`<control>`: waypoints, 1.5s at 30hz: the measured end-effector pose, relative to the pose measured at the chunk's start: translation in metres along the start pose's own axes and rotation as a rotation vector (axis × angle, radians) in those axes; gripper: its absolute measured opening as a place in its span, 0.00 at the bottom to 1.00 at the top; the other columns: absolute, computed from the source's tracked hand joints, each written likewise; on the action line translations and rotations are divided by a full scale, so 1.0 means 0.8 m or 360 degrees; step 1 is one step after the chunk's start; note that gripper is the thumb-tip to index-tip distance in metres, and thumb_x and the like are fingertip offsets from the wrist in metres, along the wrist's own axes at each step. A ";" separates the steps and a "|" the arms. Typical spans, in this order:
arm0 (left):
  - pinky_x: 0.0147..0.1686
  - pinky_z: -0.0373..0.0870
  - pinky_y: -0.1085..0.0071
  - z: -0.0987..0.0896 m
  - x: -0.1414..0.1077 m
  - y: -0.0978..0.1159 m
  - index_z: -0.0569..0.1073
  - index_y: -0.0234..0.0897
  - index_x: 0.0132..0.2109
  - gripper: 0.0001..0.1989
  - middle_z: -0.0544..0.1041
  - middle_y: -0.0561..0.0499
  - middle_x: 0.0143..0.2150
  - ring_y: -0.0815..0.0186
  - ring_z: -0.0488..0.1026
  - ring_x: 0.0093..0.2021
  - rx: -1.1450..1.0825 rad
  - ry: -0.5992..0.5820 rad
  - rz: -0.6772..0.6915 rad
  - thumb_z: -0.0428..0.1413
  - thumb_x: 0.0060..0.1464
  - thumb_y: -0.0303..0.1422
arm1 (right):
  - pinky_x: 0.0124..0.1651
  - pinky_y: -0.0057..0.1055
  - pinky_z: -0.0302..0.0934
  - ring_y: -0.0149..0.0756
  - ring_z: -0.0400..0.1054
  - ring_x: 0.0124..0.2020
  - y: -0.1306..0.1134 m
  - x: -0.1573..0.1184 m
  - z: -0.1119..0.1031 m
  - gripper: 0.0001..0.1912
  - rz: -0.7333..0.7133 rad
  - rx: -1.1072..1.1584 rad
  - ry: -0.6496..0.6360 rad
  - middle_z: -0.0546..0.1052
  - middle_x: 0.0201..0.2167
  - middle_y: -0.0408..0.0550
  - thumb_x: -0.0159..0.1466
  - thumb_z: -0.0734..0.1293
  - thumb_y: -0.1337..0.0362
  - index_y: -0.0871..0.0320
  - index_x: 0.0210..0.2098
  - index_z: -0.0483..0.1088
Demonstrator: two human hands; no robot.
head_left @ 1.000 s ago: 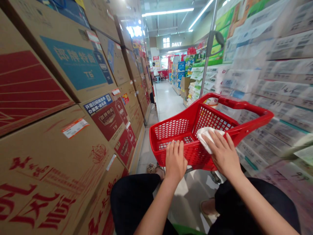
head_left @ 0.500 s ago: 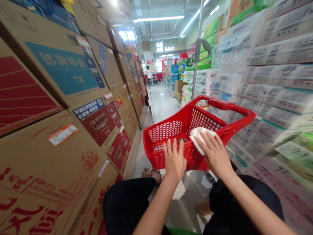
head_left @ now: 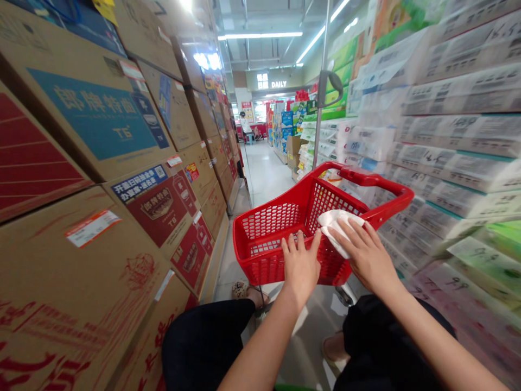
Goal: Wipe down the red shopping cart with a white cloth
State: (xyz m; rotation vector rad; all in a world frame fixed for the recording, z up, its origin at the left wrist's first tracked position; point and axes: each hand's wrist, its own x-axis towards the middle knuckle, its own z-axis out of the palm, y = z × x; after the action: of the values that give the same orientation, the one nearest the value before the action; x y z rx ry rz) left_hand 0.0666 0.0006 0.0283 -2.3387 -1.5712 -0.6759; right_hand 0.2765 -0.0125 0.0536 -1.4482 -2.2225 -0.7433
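Observation:
A red plastic shopping cart basket (head_left: 264,269) with mesh sides stands in front of my knees, its handle on the right. My left hand (head_left: 301,266) is at its near rim with fingers spread; no object shows in it. Against the near side, close to the handle end, my right hand (head_left: 370,258) presses a folded white cloth (head_left: 334,222). The fingers lie over the cloth and hide part of it. Inside, the basket's bottom shows bare mesh.
Stacked cardboard boxes (head_left: 97,119) wall the left side. White packs (head_left: 459,130) with handwritten prices pile up on the right. A metal pole with a grey handle (head_left: 329,89) rises behind the cart. Beyond it, the aisle floor (head_left: 264,163) leads to a seated person (head_left: 246,127).
My right hand and the cloth have slid slightly along the rim toward the handle. My left hand has shifted right, its thumb spreading wider. The view has turned a little.

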 end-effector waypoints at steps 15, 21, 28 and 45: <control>0.68 0.58 0.49 0.016 0.019 0.032 0.55 0.28 0.72 0.39 0.60 0.30 0.71 0.46 0.60 0.70 -0.0103 0.0052 0.0122 0.57 0.57 0.30 | 0.73 0.55 0.41 0.48 0.49 0.73 0.054 -0.008 -0.028 0.42 0.0088 -0.0087 0.0040 0.55 0.74 0.49 0.60 0.62 0.74 0.51 0.72 0.53; 0.64 0.62 0.42 0.011 0.026 0.042 0.54 0.41 0.74 0.42 0.67 0.34 0.68 0.42 0.68 0.65 0.0006 0.0012 0.0053 0.60 0.56 0.31 | 0.72 0.55 0.45 0.50 0.48 0.73 0.052 -0.006 -0.025 0.39 0.0064 -0.0083 0.0049 0.57 0.73 0.52 0.60 0.62 0.74 0.56 0.71 0.57; 0.69 0.55 0.42 0.008 0.025 0.040 0.53 0.35 0.74 0.37 0.50 0.41 0.76 0.50 0.50 0.74 -0.0024 -0.0009 0.0210 0.53 0.59 0.29 | 0.73 0.55 0.43 0.49 0.50 0.73 0.059 -0.007 -0.031 0.42 0.0130 -0.0111 0.0058 0.57 0.73 0.51 0.59 0.63 0.73 0.54 0.72 0.53; 0.72 0.55 0.60 0.018 0.024 0.023 0.52 0.32 0.73 0.37 0.52 0.43 0.76 0.59 0.54 0.74 -0.0197 -0.0011 0.0277 0.50 0.58 0.23 | 0.73 0.53 0.43 0.49 0.48 0.73 0.042 -0.002 -0.019 0.38 0.0161 -0.0067 0.0075 0.57 0.73 0.53 0.61 0.62 0.73 0.57 0.71 0.56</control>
State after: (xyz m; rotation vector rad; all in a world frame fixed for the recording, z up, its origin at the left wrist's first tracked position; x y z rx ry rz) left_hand 0.0927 0.0155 0.0269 -2.5323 -1.3432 -0.7439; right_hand 0.3087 -0.0120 0.0722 -1.5345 -2.0936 -0.7864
